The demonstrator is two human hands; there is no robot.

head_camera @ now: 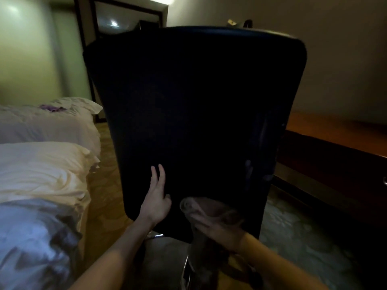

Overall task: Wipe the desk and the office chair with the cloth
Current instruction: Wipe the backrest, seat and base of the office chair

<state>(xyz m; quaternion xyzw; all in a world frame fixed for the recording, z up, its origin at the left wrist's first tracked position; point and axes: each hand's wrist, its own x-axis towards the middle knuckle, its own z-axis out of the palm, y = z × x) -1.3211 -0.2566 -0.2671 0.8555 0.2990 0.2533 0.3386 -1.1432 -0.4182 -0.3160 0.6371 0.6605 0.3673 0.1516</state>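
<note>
Lowest in the frame, right of the centre, the right hand [219,229] grips the cloth [201,208]. Its fingers are closed around the bunched grey fabric, although motion blur hides the single fingers. The cloth lies against the bottom edge of the backrest of the office chair [194,101], and a part of it hangs down below the hand.

To the left of it, the left hand [156,203] rests flat on the lower left part of the same backrest, with straight fingers pointing up and holding nothing. The black backrest fills the middle of the frame. Under it a piece of the chrome base [186,266] is visible.

The desk [335,130], of brown wood, stands at the right edge, behind the chair. A bed [41,174] with white linen takes the left side.
</note>
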